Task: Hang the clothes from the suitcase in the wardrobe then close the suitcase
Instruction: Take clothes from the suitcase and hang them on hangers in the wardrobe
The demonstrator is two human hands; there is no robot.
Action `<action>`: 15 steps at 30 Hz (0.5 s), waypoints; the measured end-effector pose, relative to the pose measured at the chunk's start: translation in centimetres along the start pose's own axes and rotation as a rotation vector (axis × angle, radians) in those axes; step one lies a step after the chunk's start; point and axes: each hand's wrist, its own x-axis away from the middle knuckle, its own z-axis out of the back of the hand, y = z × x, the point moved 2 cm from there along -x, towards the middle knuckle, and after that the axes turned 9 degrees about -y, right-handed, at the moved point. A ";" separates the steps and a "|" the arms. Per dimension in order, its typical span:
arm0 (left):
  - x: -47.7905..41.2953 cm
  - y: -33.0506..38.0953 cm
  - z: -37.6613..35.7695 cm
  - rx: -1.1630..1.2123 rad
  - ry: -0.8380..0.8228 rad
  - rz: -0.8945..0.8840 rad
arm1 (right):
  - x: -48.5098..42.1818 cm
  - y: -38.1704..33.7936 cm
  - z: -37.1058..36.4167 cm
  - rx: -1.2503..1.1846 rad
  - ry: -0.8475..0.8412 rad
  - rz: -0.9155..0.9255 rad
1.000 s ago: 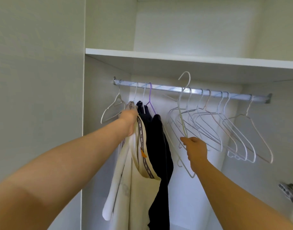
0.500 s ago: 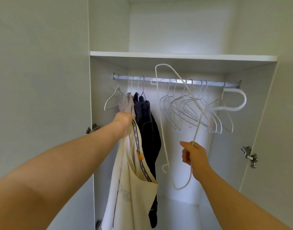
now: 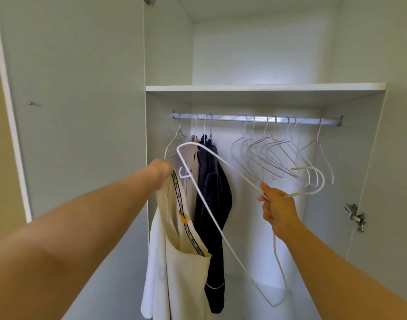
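Note:
My left hand [image 3: 162,170] grips the top of a cream garment [image 3: 184,269] with a black-and-white printed band, held up in front of the open wardrobe. My right hand [image 3: 276,204] pinches a white wire hanger [image 3: 206,205] that is off the rail and tilted, its hook [image 3: 313,179] pointing right. On the metal rail [image 3: 258,118] hang a pale garment and a dark navy garment [image 3: 213,204] at the left. Several bare hangers [image 3: 274,155] hang to the right. The suitcase is out of sight.
A white shelf [image 3: 265,87] runs above the rail. The left wardrobe door [image 3: 78,100] stands open, and a metal hinge [image 3: 356,217] sticks out on the right side panel. One bare hanger [image 3: 174,142] hangs at the rail's far left end.
My right hand lifted one white hanger off the rail and pulled it down and back toward me. The view drew back from the wardrobe. My left hand still holds the cream garment.

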 end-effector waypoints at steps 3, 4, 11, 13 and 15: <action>-0.8 -1.4 1.1 0.032 -0.007 0.068 | 0.6 -0.3 -0.6 0.072 -0.092 -0.030; -1.0 -1.7 1.6 0.019 0.016 0.056 | 0.8 -0.3 -0.7 0.091 -0.099 -0.039; 0.6 -0.7 1.3 -0.427 0.074 -0.260 | 2.3 0.2 -3.0 0.205 -0.155 -0.054; 1.6 -0.4 0.1 -0.571 0.005 -0.388 | 2.7 0.1 -5.0 0.204 -0.175 -0.047; 2.6 -0.3 -0.7 -0.635 -0.055 -0.502 | 3.0 0.1 -7.0 0.173 -0.209 -0.048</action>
